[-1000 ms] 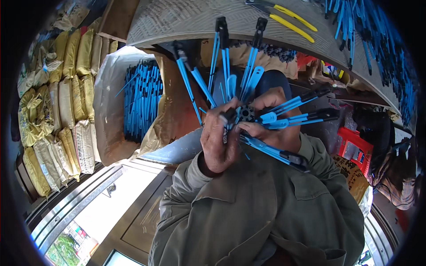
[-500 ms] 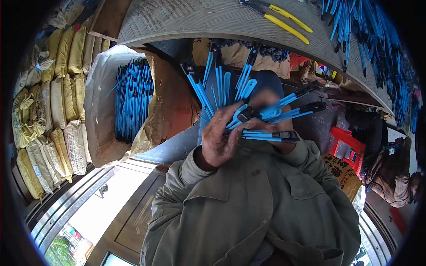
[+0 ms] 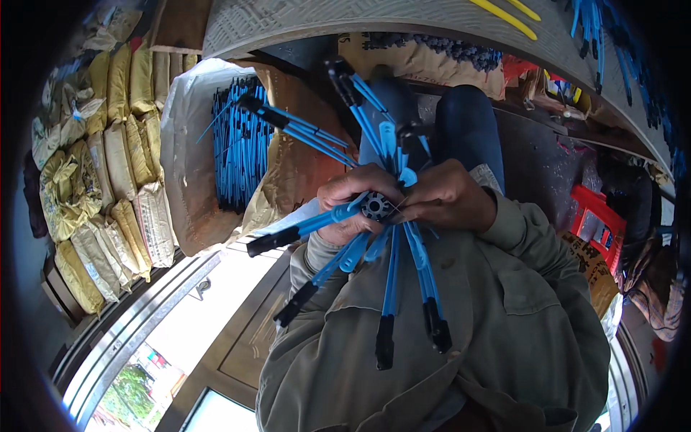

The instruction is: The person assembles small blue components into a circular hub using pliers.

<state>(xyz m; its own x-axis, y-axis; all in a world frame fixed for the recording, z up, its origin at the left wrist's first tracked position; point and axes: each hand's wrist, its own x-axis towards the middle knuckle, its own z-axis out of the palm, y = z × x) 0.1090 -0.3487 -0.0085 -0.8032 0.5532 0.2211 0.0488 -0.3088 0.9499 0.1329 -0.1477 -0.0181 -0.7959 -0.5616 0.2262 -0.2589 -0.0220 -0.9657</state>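
Both the left hand [image 3: 354, 198] and the right hand [image 3: 448, 196] pinched the black hub [image 3: 376, 207] of blue ribs [image 3: 392, 284]; a white sack [image 3: 188, 144] of ribs stood left of the hub.

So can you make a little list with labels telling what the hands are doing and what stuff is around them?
Left hand: grips the small black round hub from the left
Right hand: pinches the hub's other side
Held thing: hub with long blue plastic ribs with black tips fanning out in every direction
Clothing: grey-green jacket
To the left: open white sack of blue ribs, beside stacked yellow bags
Top: curved woven mat with two yellow strips
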